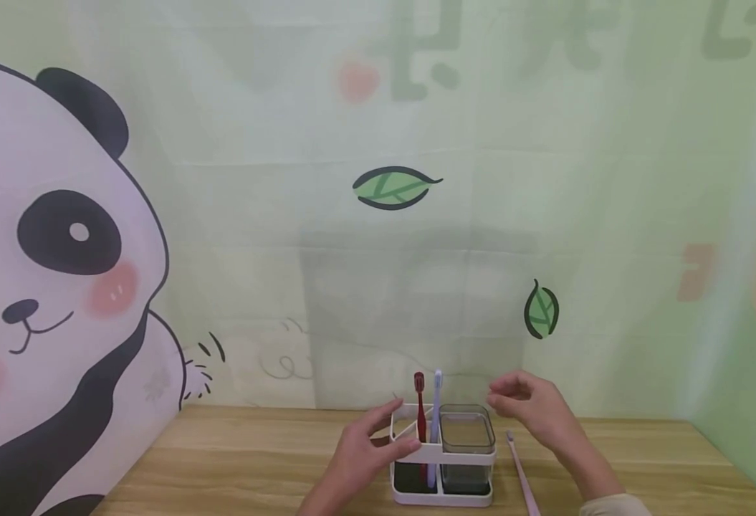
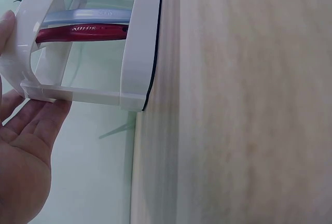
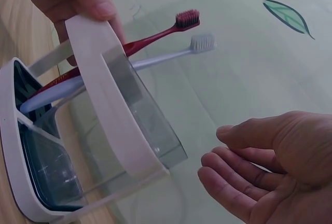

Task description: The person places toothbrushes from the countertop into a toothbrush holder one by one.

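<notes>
A white toothbrush holder (image 1: 468,458) stands upright on the table, its upper frame divided into compartments. My left hand (image 1: 358,448) grips the left side of that frame, thumb at the front and fingers around the side. A red toothbrush (image 3: 150,41) and a pale blue toothbrush (image 3: 168,58) stand in the holder, bristle heads up. A clear cup (image 3: 150,125) sits in the right compartment. Just right of the holder, my right hand (image 1: 539,408) is raised with loosely bent fingers and nothing in it. Below it a pale pink toothbrush (image 1: 522,476) lies on the table.
The wood-grain table (image 1: 236,459) ends at a printed cloth backdrop (image 1: 242,215) close behind the holder. A large panda figure (image 1: 126,215) is printed at its left, with green leaves elsewhere.
</notes>
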The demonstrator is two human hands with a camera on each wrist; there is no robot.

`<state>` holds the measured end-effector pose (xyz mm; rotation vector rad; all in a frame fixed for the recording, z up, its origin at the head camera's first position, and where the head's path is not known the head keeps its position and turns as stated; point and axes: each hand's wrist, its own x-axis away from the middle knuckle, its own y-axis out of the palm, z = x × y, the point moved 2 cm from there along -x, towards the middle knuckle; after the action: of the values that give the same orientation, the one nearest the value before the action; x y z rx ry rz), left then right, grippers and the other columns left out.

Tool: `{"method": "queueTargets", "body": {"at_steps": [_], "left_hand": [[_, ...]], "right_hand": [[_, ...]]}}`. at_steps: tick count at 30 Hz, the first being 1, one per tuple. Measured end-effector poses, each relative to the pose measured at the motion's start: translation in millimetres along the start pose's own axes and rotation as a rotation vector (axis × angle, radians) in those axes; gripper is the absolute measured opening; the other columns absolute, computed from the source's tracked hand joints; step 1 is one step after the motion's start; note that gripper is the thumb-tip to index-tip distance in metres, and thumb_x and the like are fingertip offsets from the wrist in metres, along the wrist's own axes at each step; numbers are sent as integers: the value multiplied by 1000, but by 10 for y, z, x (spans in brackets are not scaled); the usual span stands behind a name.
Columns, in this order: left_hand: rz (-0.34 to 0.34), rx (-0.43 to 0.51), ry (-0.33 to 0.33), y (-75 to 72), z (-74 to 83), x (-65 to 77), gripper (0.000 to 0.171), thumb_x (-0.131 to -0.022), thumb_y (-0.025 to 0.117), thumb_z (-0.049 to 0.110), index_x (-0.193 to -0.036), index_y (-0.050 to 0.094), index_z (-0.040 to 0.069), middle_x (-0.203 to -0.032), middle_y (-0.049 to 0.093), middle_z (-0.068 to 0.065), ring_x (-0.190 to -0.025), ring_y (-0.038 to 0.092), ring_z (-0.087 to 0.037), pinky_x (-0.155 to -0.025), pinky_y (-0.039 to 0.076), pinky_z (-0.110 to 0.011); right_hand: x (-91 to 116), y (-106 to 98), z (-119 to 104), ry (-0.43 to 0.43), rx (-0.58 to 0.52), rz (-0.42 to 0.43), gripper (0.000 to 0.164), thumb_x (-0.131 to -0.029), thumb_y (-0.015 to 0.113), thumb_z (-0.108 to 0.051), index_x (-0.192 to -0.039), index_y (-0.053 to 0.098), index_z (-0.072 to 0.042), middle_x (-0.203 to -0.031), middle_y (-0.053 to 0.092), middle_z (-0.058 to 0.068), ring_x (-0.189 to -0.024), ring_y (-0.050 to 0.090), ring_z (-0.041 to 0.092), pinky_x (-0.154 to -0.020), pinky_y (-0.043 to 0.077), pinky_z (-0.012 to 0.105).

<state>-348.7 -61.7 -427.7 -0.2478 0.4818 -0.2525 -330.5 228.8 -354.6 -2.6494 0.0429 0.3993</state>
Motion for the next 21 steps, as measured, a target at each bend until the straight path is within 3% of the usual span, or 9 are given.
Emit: {"method": "queueTargets", "body": {"at_steps": [9,21], "left_hand": [[-6,6,-13,-2,-2,-6,66,-92,87,28,-148,60,4,-149,58,-21,-131,60,-43,-100,59,-46],[-10,-4,-22,-4,0,-9,67,-93,86,30,-149,60,6,-151,57,-21,-131,60,-42,-100,59,-47]], "right_hand": [[3,-55,95,24,-10,-24,27,-99,76,-10,-118,68,7,-106,75,10,-99,74,34,-89,63,46],[-2,-105,240,64,15,-34,23,-99,75,-8,-115,69,7,-100,73,9,-93,73,26,-86,65,44]]}}
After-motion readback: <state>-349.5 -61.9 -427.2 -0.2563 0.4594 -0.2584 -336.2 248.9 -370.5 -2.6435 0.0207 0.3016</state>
